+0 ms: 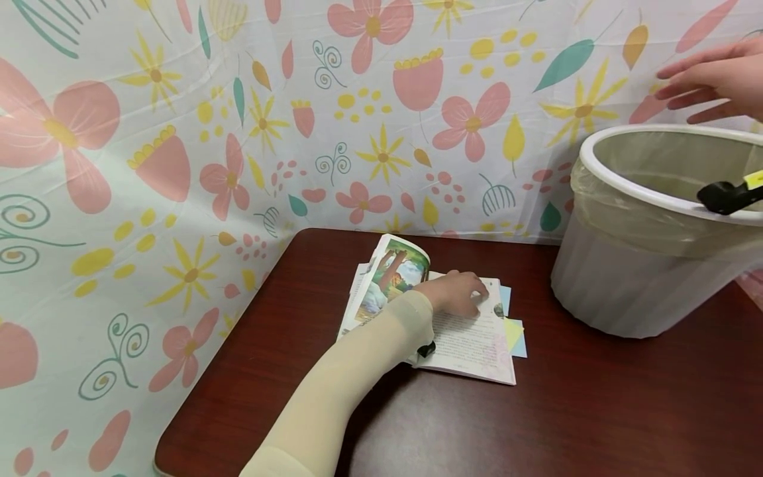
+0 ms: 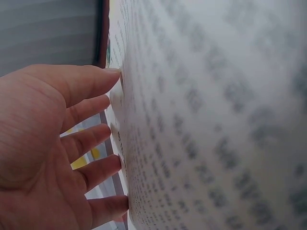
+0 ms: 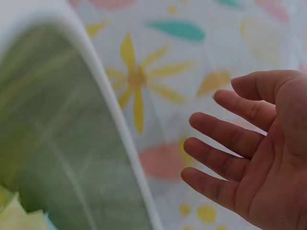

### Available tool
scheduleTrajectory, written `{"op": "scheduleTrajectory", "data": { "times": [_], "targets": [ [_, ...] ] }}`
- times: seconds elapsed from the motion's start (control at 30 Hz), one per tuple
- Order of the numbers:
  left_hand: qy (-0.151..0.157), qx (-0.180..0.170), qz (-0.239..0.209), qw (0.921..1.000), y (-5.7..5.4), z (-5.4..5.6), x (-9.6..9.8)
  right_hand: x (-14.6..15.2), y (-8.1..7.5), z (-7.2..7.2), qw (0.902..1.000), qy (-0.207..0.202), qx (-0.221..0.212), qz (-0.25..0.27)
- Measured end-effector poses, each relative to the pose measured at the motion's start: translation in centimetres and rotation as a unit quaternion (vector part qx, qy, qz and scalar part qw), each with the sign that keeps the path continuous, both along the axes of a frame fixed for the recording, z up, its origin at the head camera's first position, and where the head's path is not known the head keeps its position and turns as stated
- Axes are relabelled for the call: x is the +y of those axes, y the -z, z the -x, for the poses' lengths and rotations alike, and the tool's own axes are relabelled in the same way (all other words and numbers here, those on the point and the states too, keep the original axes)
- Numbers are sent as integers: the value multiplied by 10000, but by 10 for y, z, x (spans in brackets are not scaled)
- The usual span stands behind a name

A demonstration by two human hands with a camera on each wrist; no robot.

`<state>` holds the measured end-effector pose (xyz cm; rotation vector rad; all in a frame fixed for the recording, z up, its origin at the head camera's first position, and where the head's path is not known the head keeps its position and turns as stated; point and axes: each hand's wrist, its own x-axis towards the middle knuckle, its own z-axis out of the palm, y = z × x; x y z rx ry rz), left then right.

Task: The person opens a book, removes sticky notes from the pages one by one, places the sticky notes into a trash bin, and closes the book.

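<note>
An open book [image 1: 471, 348] with printed text and a coloured picture page [image 1: 395, 275] lies on the table. My left hand [image 1: 456, 293] rests on its right-hand page, and the left wrist view has the fingertips [image 2: 112, 203] touching the paper, spread apart. The picture page curls upward on the left. Blue and yellow paper slips [image 1: 516, 338] stick out from under the book's right side. Above the rim of a white bin [image 1: 620, 285], my right hand [image 1: 721, 79] hangs with loosely spread fingers, holding nothing.
The bin stands at the table's right, lined with a translucent bag [image 1: 656, 228]. Yellowish paper [image 3: 17, 215] shows inside it in the right wrist view. A flower-patterned curtain [image 1: 381, 119] hangs behind the dark red table [image 1: 250, 371].
</note>
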<state>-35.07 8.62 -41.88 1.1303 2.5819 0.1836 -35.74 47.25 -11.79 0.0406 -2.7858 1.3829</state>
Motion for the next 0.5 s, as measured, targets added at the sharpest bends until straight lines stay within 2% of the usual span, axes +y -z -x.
{"op": "scheduleTrajectory", "data": {
  "times": [0.1, 0.17, 0.27, 0.33, 0.5],
  "targets": [
    [-107, -114, -47, 9999, -1, -2, -1, -28, -3, -14, 9986, -293, 431, -121],
    [-148, -160, -83, 9997, -2, -2, -1, -49, -3, -27, 9948, -502, 826, -320],
    [-186, -197, -120, 9996, -3, -2, -1, -79, -1, -47, 9865, -892, 1336, -309],
    [-193, -195, -107, 9996, -4, -1, -2, -99, 3, -61, 9794, -1128, 1630, -380],
    [-253, -262, -48, 9993, -7, -2, -2, -139, 24, -91, 9675, -1414, 1913, -857]
  ]
}}
